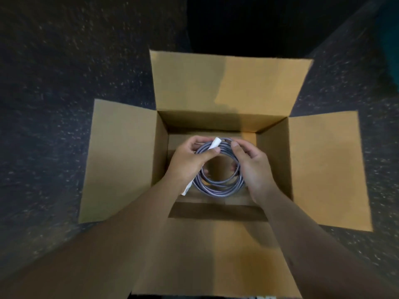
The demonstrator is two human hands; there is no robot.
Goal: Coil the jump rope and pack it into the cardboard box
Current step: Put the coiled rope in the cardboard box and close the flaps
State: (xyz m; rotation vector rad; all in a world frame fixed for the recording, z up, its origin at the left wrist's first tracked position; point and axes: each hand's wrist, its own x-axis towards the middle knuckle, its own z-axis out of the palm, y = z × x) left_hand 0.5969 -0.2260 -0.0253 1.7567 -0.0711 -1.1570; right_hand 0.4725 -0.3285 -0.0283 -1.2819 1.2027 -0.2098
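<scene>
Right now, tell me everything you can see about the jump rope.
The jump rope is wound into a round coil of several grey, glossy, plastic-looking loops. Two white handles show: one pokes up at the far side of the coil, the other peeks out under the left wrist. The left hand grips the coil's left side, thumb over the cord beside the upper handle; the right hand grips the right side. The coil is held roughly flat over the inside of the open cardboard box.

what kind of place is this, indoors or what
Hard to say; probably indoors, on a dim floor. The open cardboard box sits on a dark speckled surface, perhaps carpet, and beyond the box the background is black.
</scene>
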